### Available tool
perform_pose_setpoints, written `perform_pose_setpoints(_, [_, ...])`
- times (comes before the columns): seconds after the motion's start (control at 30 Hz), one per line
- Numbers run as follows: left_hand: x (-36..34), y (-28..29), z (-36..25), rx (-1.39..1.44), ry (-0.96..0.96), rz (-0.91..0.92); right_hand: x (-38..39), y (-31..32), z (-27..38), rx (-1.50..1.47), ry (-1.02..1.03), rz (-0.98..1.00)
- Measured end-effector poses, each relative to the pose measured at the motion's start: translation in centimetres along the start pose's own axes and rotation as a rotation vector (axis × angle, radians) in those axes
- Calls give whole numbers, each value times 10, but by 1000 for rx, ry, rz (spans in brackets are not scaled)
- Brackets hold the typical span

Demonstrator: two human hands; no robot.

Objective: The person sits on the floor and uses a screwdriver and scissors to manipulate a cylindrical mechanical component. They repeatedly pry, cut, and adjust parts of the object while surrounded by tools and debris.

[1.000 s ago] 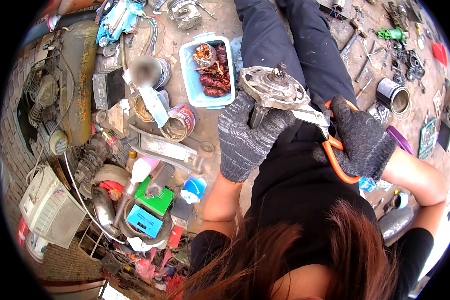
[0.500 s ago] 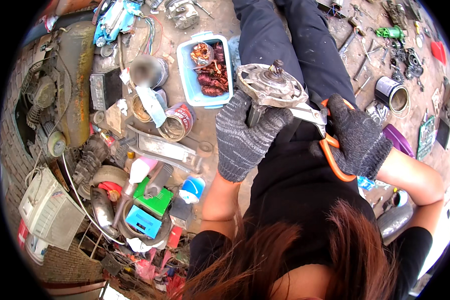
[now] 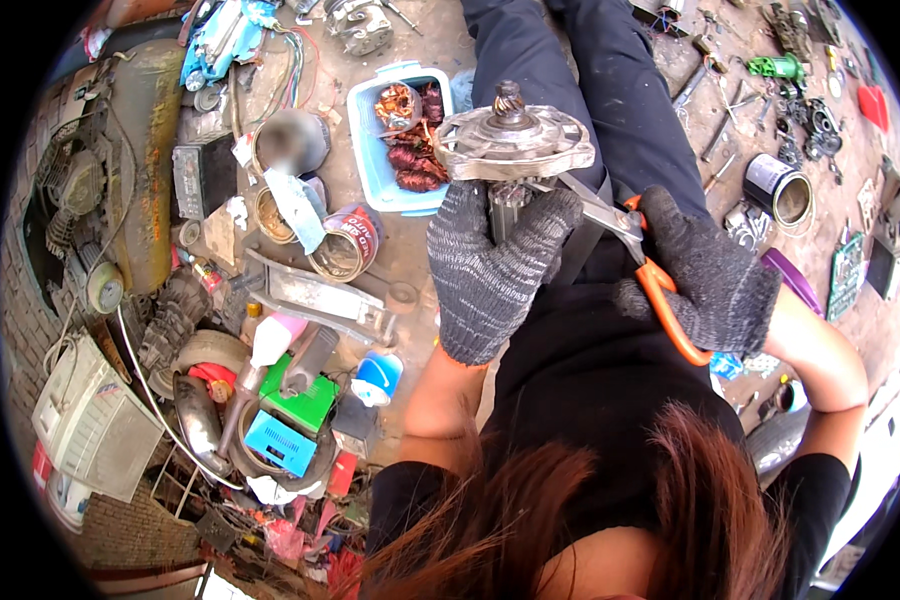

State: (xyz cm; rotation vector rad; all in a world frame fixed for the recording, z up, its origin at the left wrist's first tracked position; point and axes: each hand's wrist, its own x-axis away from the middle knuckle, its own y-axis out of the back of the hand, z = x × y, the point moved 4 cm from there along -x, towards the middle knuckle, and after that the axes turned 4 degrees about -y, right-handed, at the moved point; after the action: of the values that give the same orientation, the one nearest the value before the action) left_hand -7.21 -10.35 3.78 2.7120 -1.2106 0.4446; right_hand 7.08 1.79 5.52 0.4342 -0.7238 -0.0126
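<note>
My left hand (image 3: 495, 265), in a grey knit glove, is closed round the lower part of a round metal motor end cover (image 3: 518, 140). A dark, spiral-toothed shaft points up from the cover's middle, and a ribbed piece shows under it between thumb and fingers. In my right hand (image 3: 715, 265), gloved too, are scissors (image 3: 660, 285) with orange handles. Their metal blades reach left to the cover's underside, close to my left thumb. The blade tips are partly hidden there, so whether they touch the metal cannot be told.
Ahead on the left stands a light blue basket (image 3: 365, 160) of copper windings. Tins (image 3: 348, 243), a metal bracket (image 3: 315, 300) and a green box (image 3: 300, 393) lie further left. At right are an open can (image 3: 778, 193), hand tools (image 3: 692, 85) and a circuit board (image 3: 846, 277).
The motor end cover has shifted left and tipped, so its shaft stands higher and the ribbed part below shows more. The scissors' blades have moved left and down, under the cover.
</note>
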Motion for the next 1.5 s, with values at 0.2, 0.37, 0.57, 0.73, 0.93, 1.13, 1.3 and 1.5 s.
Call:
perform_pose_setpoints(0.2, [-1,8,-8,-77,-29,3,13,16,1,3,83,-112])
perform_pose_setpoints(0.37, [-2,8,-18,-178,-103,-18,23,26,10,117,18,-72])
perform_pose_setpoints(0.57, [1,8,-17,-353,-318,-74,17,25,17,112,32,-68])
perform_pose_setpoints(0.73, [1,8,-13,-393,-304,-67,18,26,16,185,50,-130])
perform_pose_setpoints(0.93, [4,7,-8,-223,-225,-118,13,24,21,190,27,-61])
perform_pose_setpoints(1.13, [6,8,-9,-215,-167,-106,10,13,17,297,-48,-78])
perform_pose_setpoints(1.3, [8,8,-13,-184,-163,-78,10,7,9,334,-22,-126])
perform_pose_setpoints(1.5, [6,9,-11,-81,-35,-6,10,7,7,301,-15,-79])
